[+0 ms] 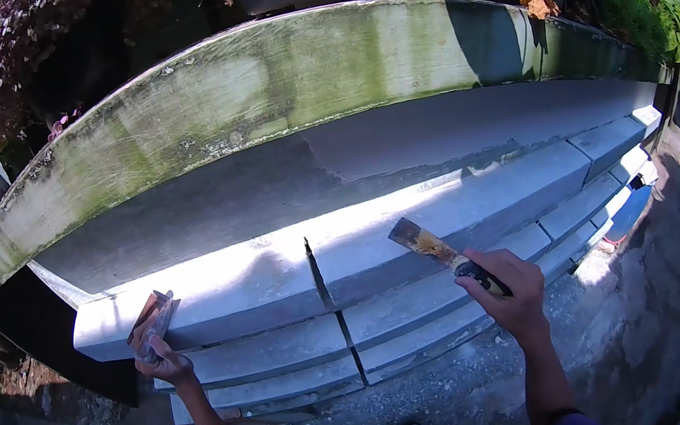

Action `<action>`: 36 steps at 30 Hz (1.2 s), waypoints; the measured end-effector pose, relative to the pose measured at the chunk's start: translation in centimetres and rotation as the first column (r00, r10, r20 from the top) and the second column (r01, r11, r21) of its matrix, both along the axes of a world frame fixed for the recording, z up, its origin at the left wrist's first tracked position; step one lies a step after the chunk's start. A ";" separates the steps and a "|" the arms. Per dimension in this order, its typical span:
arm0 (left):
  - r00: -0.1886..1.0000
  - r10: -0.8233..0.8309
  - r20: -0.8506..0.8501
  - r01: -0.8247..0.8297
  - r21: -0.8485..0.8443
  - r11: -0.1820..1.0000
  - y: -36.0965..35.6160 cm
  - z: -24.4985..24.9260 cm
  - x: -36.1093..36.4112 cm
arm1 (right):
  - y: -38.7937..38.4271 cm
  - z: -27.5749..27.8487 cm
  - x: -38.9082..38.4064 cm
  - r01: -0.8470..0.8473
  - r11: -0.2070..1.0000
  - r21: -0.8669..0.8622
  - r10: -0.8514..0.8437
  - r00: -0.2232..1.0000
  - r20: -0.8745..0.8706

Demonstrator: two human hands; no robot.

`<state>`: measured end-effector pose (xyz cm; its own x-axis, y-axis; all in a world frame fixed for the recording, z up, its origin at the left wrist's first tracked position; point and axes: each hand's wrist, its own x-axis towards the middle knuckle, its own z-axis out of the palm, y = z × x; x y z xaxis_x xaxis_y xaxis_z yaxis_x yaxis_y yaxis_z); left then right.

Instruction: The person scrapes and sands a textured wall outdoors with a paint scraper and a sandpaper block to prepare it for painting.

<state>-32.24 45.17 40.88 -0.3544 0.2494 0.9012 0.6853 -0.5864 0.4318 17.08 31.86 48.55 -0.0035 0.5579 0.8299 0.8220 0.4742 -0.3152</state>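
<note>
My right hand is closed around the dark handle of a putty knife. Its wide blade, stained brown and rusty, points up and left over the pale top slab of the stepped blocks. At the left end of that slab, my left hand grips a folded brown-and-grey sheet with dusty, curled edges. Between the hands, a dark vertical gap splits the top slab and runs on down through the lower steps. Bright sunlight falls on the slab's back part.
Behind the slab rises a grey wall with a smoother patch at right. A curved, moss-stained ledge overhangs it. Dried leaves hang at upper right, with green plants beside them. A blue object stands by the right end. Gritty ground lies below.
</note>
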 end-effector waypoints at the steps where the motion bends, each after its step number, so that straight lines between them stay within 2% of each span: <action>1: 1.000 -0.001 -0.022 0.002 0.015 1.000 -0.1 0.2 0.1 | 1.4 1.3 0.6 0.011 0.999 0.036 -0.013 0.999 0.053; 2: 1.000 0.003 -0.030 -0.002 0.021 1.000 0.1 -0.1 -0.2 | 2.5 2.3 0.9 0.023 0.997 0.071 -0.030 0.994 0.104; 6: 0.993 0.029 -0.117 -0.019 0.088 0.996 -0.2 1.1 0.7 | 5.4 4.7 -0.1 0.079 0.996 -0.043 -0.068 0.974 0.217; 10: 0.987 0.007 -0.160 0.016 0.143 0.990 0.1 1.0 0.6 | 6.5 5.5 -0.7 0.037 0.998 -0.054 -0.027 0.985 0.172; 12: 0.992 -0.008 -0.128 0.021 0.108 0.994 0.3 -0.6 -0.4 | 5.9 5.0 -0.2 -0.012 0.995 -0.099 0.026 0.990 0.137; 15: 0.991 -0.001 -0.137 0.021 0.150 0.988 0.6 0.6 0.1 | 5.7 6.1 0.0 0.011 1.000 0.000 -0.010 0.996 0.086; 16: 0.992 0.014 -0.128 0.007 0.167 0.986 0.9 0.4 0.0 | 6.9 6.2 -0.5 -0.004 0.999 0.037 -0.003 0.987 0.162; 19: 0.994 0.031 -0.107 -0.013 0.168 0.986 1.4 0.0 -0.2 | 6.2 6.4 -1.9 0.038 0.996 0.075 -0.053 0.974 0.218; 24: 0.986 0.059 -0.158 -0.033 0.160 0.987 0.5 1.0 0.6 | 5.0 5.7 0.0 0.009 1.000 0.027 -0.014 0.986 0.168; 26: 0.989 0.011 -0.145 0.014 0.171 0.985 0.8 0.5 0.0 | 6.6 5.7 -0.7 0.019 0.999 0.040 -0.028 0.972 0.232; 27: 0.990 -0.019 -0.138 0.043 0.171 0.984 0.7 0.4 0.3 | 7.1 5.8 -1.0 0.029 0.999 0.040 -0.039 0.963 0.265; 28: 0.990 -0.027 -0.136 0.048 0.154 0.987 0.5 0.6 0.5 | 6.8 6.0 -1.4 0.121 0.993 0.010 -0.119 0.945 0.306; 31: 0.981 -0.001 -0.196 0.028 0.134 0.991 0.2 0.6 0.0 | 6.0 5.9 -0.9 0.000 1.000 0.000 0.000 0.973 0.233; 34: 0.980 0.020 -0.198 0.012 0.162 0.987 0.3 0.9 0.4 | 5.2 6.4 1.0 0.020 1.000 0.021 -0.024 0.981 0.190; 36: 0.979 0.021 -0.203 0.013 0.162 0.987 0.5 0.9 0.3 | 6.8 6.8 -0.5 0.106 0.994 -0.010 -0.097 0.946 0.309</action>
